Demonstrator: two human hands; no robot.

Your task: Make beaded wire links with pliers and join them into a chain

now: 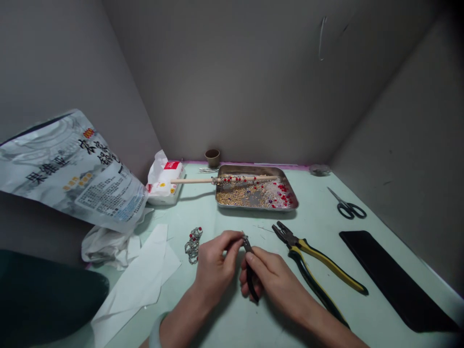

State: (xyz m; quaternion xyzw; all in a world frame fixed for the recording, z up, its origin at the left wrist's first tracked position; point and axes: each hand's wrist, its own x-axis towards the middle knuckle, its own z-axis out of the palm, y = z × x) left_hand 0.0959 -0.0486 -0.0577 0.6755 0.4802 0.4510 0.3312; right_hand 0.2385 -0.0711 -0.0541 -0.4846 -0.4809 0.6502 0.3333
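Note:
My right hand (270,278) is closed round small pliers with black handles (251,278), their metal jaws pointing up and away from me. At the jaw tips my left hand (220,256) pinches something small and silvery, too small to name and mostly hidden by the fingers. Left of that hand a beaded wire piece (193,245) with silver loops and red beads lies on the table. Larger combination pliers (308,256) with yellow and green handles lie to the right of my right hand, jaws apart.
A metal tray (257,209) of gold, clear and red beads stands ahead, a beaded wooden stick (192,181) across it. Scissors (347,208) and a black slab (391,278) lie right. Left are a tissue pack (165,186), white paper (137,290) and a large pouch (79,169). A small cup (212,158) stands behind.

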